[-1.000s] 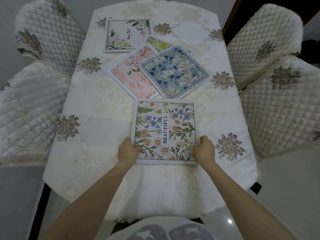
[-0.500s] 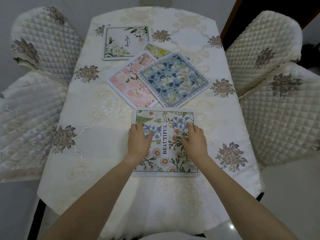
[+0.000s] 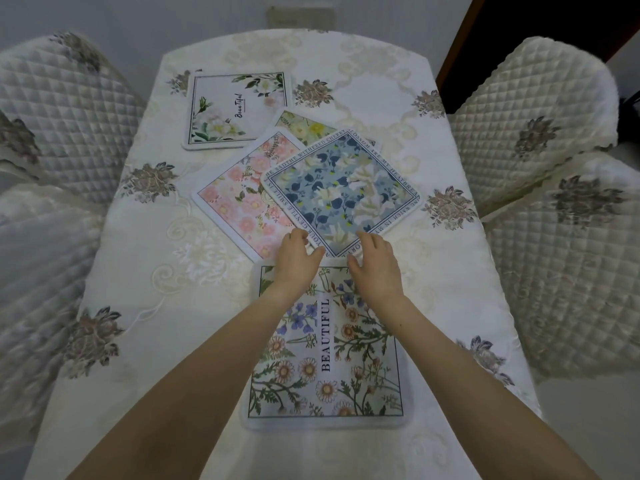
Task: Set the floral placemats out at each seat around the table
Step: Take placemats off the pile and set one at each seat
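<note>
Both hands reach toward 12 o'clock: the left hand and right hand, fingers spread and gripping nothing, touch the near corner of the blue floral square placemat, likely next to place. The "BEAUTIFUL" daisy-print placemat lies squared on the cream embroidered tabletop at 6 o'clock.

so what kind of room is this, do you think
Most likely a home dining room: a table under an embroidered cream cloth, quilted-covered chairs along both sides, and floral placemats laid out on it.
</note>
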